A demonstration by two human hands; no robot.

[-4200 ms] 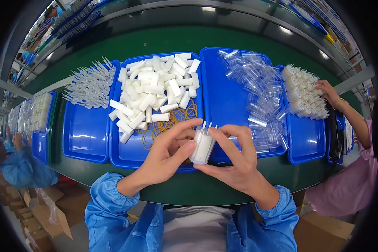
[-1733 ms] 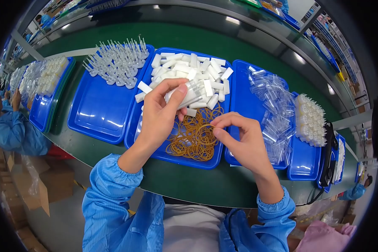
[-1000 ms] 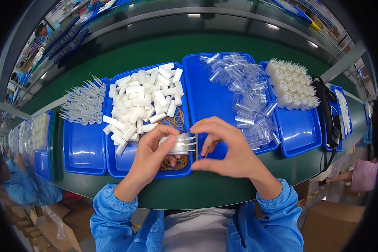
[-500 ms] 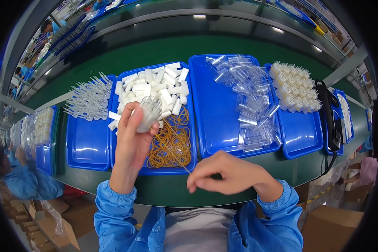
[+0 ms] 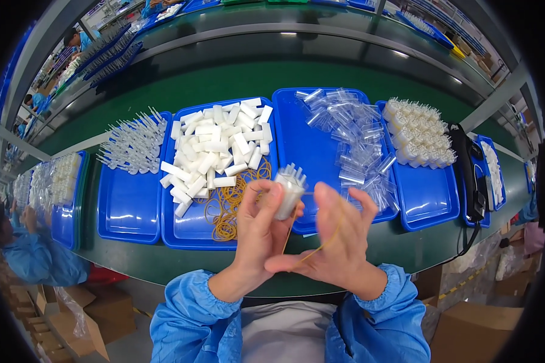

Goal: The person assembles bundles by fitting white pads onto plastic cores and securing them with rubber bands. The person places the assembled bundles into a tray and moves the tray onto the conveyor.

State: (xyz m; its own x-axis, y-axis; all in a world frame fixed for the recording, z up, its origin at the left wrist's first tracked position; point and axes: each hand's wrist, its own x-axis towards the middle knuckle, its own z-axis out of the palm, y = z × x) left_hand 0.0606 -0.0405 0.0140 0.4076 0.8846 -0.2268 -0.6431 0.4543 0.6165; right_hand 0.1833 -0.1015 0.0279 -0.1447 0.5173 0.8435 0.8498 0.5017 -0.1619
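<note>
My left hand (image 5: 257, 233) grips a bundle of small clear plastic tubes (image 5: 288, 190), held upright above the table's front edge. My right hand (image 5: 339, 239) is spread beside it, with a yellow rubber band (image 5: 321, 245) stretched across its fingers toward the bundle. Below the hands, a blue tray (image 5: 191, 225) holds a heap of white plastic pieces (image 5: 215, 151) and a pile of loose rubber bands (image 5: 227, 209).
Several blue trays line the green bench: clear pointed parts (image 5: 130, 145) at left, clear tubes (image 5: 354, 142) in the middle, finished white bundles (image 5: 419, 133) at right. A black device (image 5: 469, 175) lies far right. Another person in blue (image 5: 21, 254) works at left. Cardboard boxes stand below.
My left hand has brought the tube bundle back from the white-piece tray toward the middle. My right hand has risen from the table edge with a rubber band stretched on it.
</note>
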